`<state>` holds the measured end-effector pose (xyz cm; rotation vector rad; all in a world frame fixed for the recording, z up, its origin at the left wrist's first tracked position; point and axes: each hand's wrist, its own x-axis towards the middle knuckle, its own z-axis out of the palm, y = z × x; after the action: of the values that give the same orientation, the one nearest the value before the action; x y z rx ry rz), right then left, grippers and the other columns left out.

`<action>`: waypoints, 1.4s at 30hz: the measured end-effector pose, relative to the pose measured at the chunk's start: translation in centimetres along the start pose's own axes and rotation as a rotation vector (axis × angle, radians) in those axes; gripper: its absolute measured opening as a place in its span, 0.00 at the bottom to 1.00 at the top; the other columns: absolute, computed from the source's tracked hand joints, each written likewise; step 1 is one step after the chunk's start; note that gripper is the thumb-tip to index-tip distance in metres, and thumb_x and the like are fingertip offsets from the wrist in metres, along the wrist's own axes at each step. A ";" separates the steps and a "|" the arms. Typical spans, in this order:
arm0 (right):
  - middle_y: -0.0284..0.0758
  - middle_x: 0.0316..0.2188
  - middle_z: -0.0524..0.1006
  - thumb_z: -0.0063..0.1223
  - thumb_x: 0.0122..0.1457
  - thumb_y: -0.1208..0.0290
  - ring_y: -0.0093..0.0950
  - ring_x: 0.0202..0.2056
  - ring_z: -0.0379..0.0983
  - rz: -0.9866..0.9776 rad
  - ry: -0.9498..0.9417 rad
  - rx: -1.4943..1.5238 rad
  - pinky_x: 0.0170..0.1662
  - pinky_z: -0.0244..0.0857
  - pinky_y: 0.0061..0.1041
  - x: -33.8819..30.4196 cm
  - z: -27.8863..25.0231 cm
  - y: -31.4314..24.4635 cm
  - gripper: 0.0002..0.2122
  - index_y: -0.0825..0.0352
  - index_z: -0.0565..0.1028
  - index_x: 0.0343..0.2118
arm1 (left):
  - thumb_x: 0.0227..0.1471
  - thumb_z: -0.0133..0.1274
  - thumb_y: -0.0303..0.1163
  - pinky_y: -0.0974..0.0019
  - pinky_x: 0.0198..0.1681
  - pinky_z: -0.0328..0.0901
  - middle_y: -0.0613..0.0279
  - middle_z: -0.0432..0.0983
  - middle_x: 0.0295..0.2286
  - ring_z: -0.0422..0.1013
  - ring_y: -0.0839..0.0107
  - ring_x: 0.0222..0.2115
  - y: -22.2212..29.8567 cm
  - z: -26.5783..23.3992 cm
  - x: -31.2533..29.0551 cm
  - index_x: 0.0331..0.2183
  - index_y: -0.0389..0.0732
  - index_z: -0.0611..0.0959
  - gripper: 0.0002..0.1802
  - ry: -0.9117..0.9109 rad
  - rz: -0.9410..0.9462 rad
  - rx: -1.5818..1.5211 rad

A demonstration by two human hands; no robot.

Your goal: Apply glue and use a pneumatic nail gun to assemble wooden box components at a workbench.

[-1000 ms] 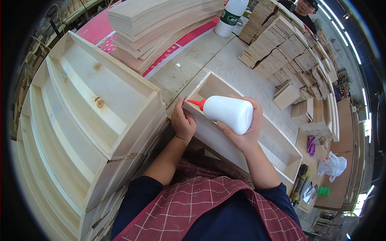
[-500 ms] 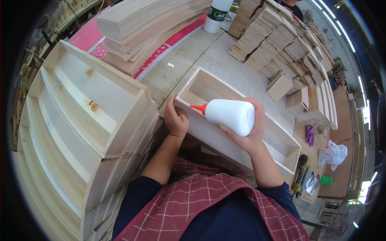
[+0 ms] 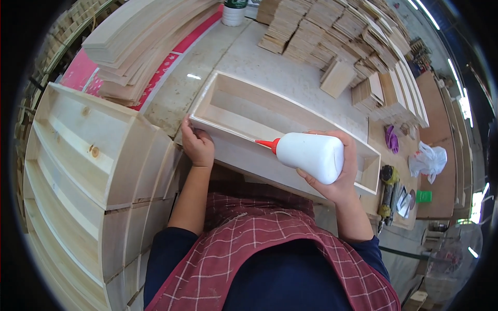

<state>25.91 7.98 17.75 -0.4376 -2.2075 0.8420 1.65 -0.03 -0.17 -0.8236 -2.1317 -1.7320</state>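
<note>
A long, narrow wooden box frame [image 3: 282,101] lies on the table in front of me, its open side up. My left hand [image 3: 198,145] grips the frame's near left corner, fingers at the outside of its wall. In my right hand [image 3: 342,173] is a white glue bottle [image 3: 310,153] with a red pointed nozzle [image 3: 267,145]. The bottle is tilted over on its side, and its nozzle tip is at the top edge of the near long wall. A pale line runs along that edge to the left of the tip.
Finished-looking wooden frames [image 3: 111,160] are stacked at my left. Thin boards [image 3: 150,39] lie piled at the back left, beside a white plastic bottle [image 3: 233,14]. Short wood pieces [image 3: 311,31] are heaped at the back right. A nail gun [image 3: 387,192], purple cloth [image 3: 391,139] and white plastic bag [image 3: 428,161] lie at right.
The glue bottle's nozzle has moved from near the frame's left corner rightward along the near wall. The view has shifted, so the surroundings appear further left. My left hand stays at the corner.
</note>
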 end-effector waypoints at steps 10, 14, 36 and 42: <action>0.43 0.39 0.69 0.65 0.35 0.75 0.35 0.43 0.68 0.085 0.098 -0.104 0.45 0.62 0.32 -5.1 -5.1 -0.1 0.32 0.68 0.57 0.44 | 0.43 0.40 0.17 0.65 0.43 0.61 0.45 0.68 0.39 0.67 0.57 0.40 -0.7 0.2 -0.2 0.48 0.32 0.60 0.26 -0.031 0.028 0.019; 0.44 0.39 0.70 0.66 0.33 0.76 0.33 0.40 0.69 0.118 0.179 -0.088 0.43 0.62 0.28 -7.0 -6.9 -0.3 0.33 0.68 0.59 0.44 | 0.45 0.40 0.18 0.65 0.43 0.61 0.47 0.68 0.39 0.66 0.59 0.40 -1.2 0.2 -0.2 0.47 0.32 0.60 0.24 -0.049 -0.005 -0.006; 0.44 0.40 0.68 0.63 0.35 0.72 0.35 0.44 0.66 0.378 0.453 -0.361 0.46 0.60 0.31 -15.5 -14.8 -1.5 0.33 0.69 0.58 0.46 | 0.48 0.43 0.20 0.67 0.42 0.60 0.53 0.69 0.38 0.66 0.65 0.39 -2.4 -0.2 0.2 0.46 0.33 0.62 0.21 -0.081 -0.025 0.060; 0.43 0.40 0.68 0.64 0.34 0.76 0.32 0.42 0.67 0.442 0.569 -0.460 0.44 0.62 0.29 -17.0 -16.4 -1.8 0.33 0.69 0.58 0.45 | 0.48 0.42 0.20 0.66 0.44 0.58 0.54 0.68 0.38 0.65 0.65 0.39 -4.0 -0.3 0.3 0.46 0.33 0.60 0.21 -0.087 -0.031 0.069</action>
<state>49.33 4.89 19.00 -1.2539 -1.7660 0.3368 -0.97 -0.71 -3.19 -0.8673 -2.2583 -1.6560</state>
